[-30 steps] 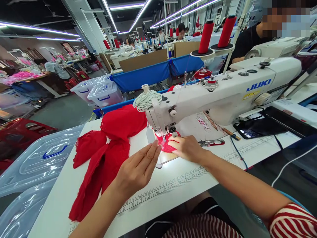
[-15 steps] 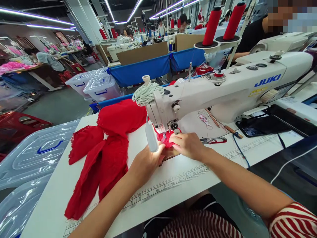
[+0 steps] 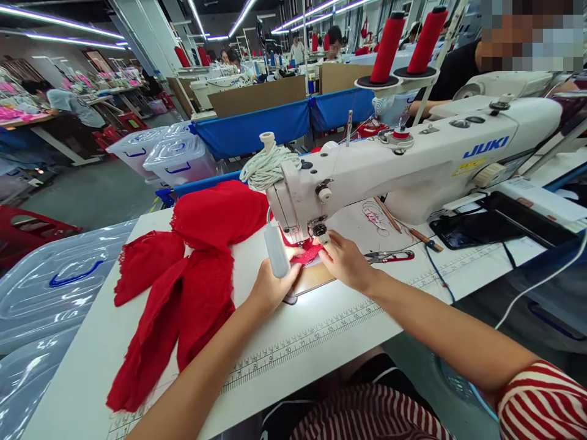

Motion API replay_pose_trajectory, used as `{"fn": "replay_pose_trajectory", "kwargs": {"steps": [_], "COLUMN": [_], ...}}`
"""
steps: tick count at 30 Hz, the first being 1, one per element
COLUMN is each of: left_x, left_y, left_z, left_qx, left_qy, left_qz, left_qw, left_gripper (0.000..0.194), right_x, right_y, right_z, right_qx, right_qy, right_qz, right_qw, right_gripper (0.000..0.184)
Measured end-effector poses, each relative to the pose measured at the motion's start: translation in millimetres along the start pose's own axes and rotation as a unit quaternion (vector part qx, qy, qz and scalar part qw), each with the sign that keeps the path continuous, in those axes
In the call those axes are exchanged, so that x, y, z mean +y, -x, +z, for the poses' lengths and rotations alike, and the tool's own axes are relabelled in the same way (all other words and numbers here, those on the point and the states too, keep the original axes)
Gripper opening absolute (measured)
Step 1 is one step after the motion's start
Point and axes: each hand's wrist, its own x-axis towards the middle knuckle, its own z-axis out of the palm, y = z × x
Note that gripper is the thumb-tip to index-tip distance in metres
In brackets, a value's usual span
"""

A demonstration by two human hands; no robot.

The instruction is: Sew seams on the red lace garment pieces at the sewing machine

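The left hand and right hand pinch a small red cloth under the sewing machine, with bigger red fabric lying left on the counter.

"Your left forearm slants toward one o'clock?"
"Yes, and your right forearm toward ten."
"And your grip?"
"Both pinching, near each other: your left hand partly hidden; your right hand, around the left's two o'clock, knuckles bent."

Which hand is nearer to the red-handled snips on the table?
Right. The right hand is just left of the snips; the left hand is farther left, at the left edge of the small red piece.
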Motion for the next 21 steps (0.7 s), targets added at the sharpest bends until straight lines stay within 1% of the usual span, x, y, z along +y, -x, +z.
{"fn": "replay_pose_trajectory", "kwargs": {"steps": [2,4,6,7,11,14,17,21], "left_x": [-1,-3,-4,-4,-2,-2,-4,-8], "left_y": [-1,-3,-4,-5,-5,-7,-9,-10], "left_z": [2.4,4.0,4.7,4.8,4.9,3.8,1.6,-0.8], "left_qx": [0.015,0.025,0.029,0.029,0.02,0.017,0.013,0.005], "left_qy": [0.022,0.035,0.047,0.052,0.061,0.054,0.036,-0.004], "left_qz": [-0.027,-0.045,-0.054,-0.055,-0.056,-0.052,-0.036,-0.006], "left_qw": [0.999,0.998,0.997,0.997,0.996,0.997,0.999,1.0], "left_gripper": [0.021,0.025,0.027,0.027,0.029,0.031,0.03,0.028], "right_x": [-4,-10,-15,-17,-20,-18,-14,-9], "right_y": [3,6,7,6,-1,-7,-9,-7], "right_z": [-3,-6,-5,-3,9,13,8,1], "right_qx": [0.015,0.016,-0.007,-0.023,-0.068,-0.074,-0.072,-0.047], "right_qy": [0.051,0.097,0.11,0.11,0.118,0.116,0.115,0.129], "right_qz": [0.009,0.003,-0.009,-0.004,0.065,0.075,0.08,0.1], "right_qw": [0.999,0.995,0.994,0.994,0.989,0.988,0.988,0.985], "right_gripper": [0.024,0.026,0.031,0.03,0.022,0.024,0.028,0.027]}}
